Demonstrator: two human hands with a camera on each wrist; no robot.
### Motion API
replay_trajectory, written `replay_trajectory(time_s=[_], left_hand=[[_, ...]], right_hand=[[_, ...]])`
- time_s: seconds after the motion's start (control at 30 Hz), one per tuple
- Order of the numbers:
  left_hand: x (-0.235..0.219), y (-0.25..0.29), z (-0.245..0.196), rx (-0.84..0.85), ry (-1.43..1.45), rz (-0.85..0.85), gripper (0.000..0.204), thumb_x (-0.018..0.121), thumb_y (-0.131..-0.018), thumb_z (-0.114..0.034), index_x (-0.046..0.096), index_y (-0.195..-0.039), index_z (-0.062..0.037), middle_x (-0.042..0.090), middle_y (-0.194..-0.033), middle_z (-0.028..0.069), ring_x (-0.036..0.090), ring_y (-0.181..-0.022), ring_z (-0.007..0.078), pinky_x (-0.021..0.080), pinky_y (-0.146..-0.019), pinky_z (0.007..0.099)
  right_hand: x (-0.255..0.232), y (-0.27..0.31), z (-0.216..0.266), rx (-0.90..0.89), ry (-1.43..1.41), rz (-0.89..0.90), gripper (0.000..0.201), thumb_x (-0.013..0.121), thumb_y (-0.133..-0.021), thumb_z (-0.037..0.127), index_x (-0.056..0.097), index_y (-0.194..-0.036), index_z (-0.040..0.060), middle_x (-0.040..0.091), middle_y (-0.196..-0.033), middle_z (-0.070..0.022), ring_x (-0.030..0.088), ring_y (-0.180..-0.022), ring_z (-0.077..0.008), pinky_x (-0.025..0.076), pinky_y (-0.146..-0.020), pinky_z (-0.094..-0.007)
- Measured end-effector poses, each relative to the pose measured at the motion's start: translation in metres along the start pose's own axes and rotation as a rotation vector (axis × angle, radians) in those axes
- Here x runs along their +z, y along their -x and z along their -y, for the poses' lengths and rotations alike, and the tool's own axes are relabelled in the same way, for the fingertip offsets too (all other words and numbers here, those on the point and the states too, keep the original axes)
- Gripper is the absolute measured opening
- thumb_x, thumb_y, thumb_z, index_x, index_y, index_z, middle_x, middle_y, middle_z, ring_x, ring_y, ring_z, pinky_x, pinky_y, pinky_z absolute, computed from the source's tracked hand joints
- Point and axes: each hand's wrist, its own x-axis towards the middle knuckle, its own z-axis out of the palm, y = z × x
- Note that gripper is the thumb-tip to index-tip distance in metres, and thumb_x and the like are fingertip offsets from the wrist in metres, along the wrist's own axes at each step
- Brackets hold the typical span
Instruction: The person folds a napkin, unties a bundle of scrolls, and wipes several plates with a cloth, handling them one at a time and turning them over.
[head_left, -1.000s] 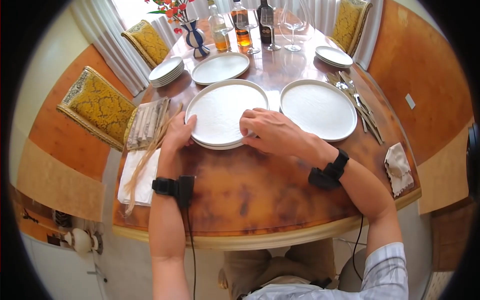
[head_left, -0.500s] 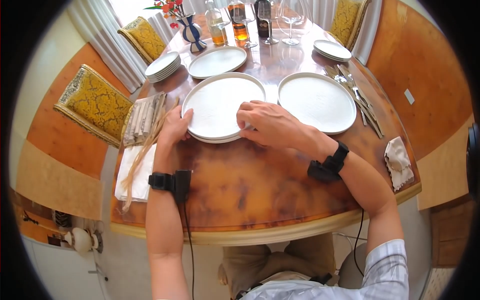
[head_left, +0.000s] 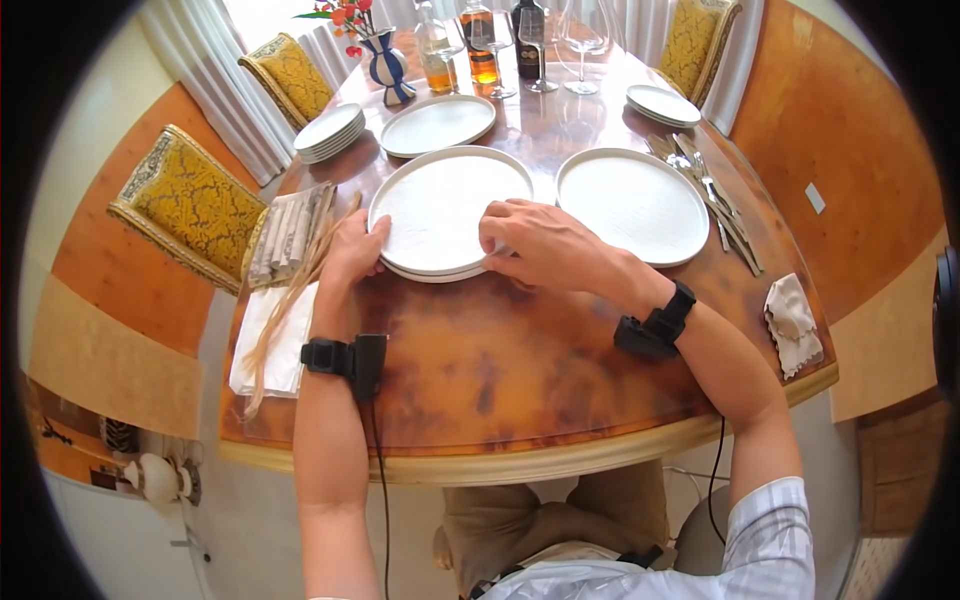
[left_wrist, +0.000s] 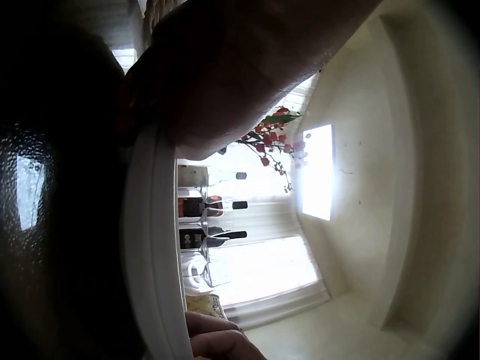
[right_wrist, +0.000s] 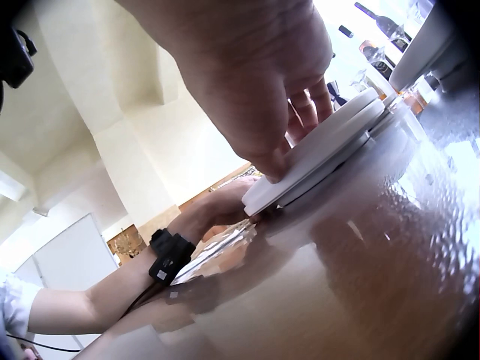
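Note:
Two large round white plates point(head_left: 440, 210) are stacked in front of me, one on the other. My left hand point(head_left: 353, 248) grips their left edge, thumb on the upper rim and fingers beneath. At the lower right of the stack, my right hand point(head_left: 545, 243) pinches the rim with curled fingers and thumb. The right wrist view shows its thumb at the near rim and its fingers further along the edge of the plates point(right_wrist: 330, 146). Another white plate point(head_left: 632, 205) lies just right of the stack, partly behind the right hand.
Folded napkins point(head_left: 287, 235), raffia strands point(head_left: 285, 320) and a white cloth point(head_left: 268, 345) lie at left, cutlery point(head_left: 715, 200) and a crumpled napkin point(head_left: 793, 325) at right. Behind stand an oval plate point(head_left: 437, 125), small plate stacks point(head_left: 330, 130), a vase point(head_left: 387, 70), bottles point(head_left: 435, 50) and wine glasses point(head_left: 540, 55).
Both hands keep their hold on the plate stack, with almost no movement. The whole head view has shifted slightly as the head moved.

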Motion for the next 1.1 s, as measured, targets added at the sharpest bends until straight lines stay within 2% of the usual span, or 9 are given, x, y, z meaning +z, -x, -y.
replay_trajectory(time_s=[0.13, 0.23, 0.83, 0.93, 1.1], left_hand=[[0.0004, -0.0022, 0.002, 0.001, -0.015, -0.003, 0.042, 0.062, -0.103, -0.035, 0.063, -0.113, 0.0062, 0.072, -0.077, 0.0147, 0.067, -0.05, 0.0194, 0.053, -0.042, 0.033], [0.0002, -0.0009, 0.0005, -0.002, -0.005, 0.002, 0.042, 0.061, -0.103, -0.035, 0.063, -0.113, 0.0059, 0.072, -0.077, 0.0143, 0.067, -0.05, 0.0194, 0.053, -0.043, 0.0329], [-0.0002, -0.0002, -0.0014, -0.025, -0.029, 0.005, 0.045, 0.06, -0.103, -0.036, 0.063, -0.119, 0.0055, 0.073, -0.08, 0.0137, 0.067, -0.051, 0.019, 0.053, -0.044, 0.0326], [-0.0003, -0.0011, -0.0004, -0.026, -0.035, 0.006, 0.045, 0.06, -0.103, -0.037, 0.062, -0.119, 0.0056, 0.073, -0.081, 0.014, 0.067, -0.051, 0.0193, 0.054, -0.044, 0.0328], [-0.0002, 0.0004, -0.0018, -0.024, -0.026, 0.006, 0.045, 0.06, -0.103, -0.037, 0.062, -0.119, 0.0055, 0.073, -0.081, 0.0142, 0.067, -0.051, 0.0194, 0.054, -0.044, 0.0328]], right_hand=[[-0.0012, 0.0, 0.0001, 0.026, 0.016, 0.052, 0.015, 0.069, -0.093, 0.019, 0.064, -0.097, 0.0046, 0.067, -0.106, -0.0108, 0.064, -0.107, -0.0319, 0.051, -0.092, -0.0439], [-0.001, 0.0004, 0.0007, -0.003, 0.006, -0.002, 0.017, 0.065, -0.092, 0.017, 0.07, -0.093, 0.0008, 0.069, -0.104, -0.0145, 0.066, -0.103, -0.0331, 0.053, -0.09, -0.0435], [-0.001, 0.0007, -0.0005, -0.01, 0.012, 0.002, 0.016, 0.066, -0.093, 0.017, 0.069, -0.093, 0.0012, 0.069, -0.103, -0.0135, 0.066, -0.103, -0.0324, 0.054, -0.09, -0.0431], [-0.001, 0.0003, -0.0015, 0.008, 0.018, 0.039, 0.016, 0.069, -0.094, 0.019, 0.064, -0.095, 0.0039, 0.067, -0.105, -0.0107, 0.064, -0.105, -0.0313, 0.051, -0.09, -0.0437], [-0.0008, 0.0003, -0.0006, 0.005, 0.017, 0.018, 0.016, 0.067, -0.093, 0.018, 0.068, -0.094, 0.0022, 0.068, -0.104, -0.0126, 0.066, -0.104, -0.0318, 0.053, -0.09, -0.0431]])
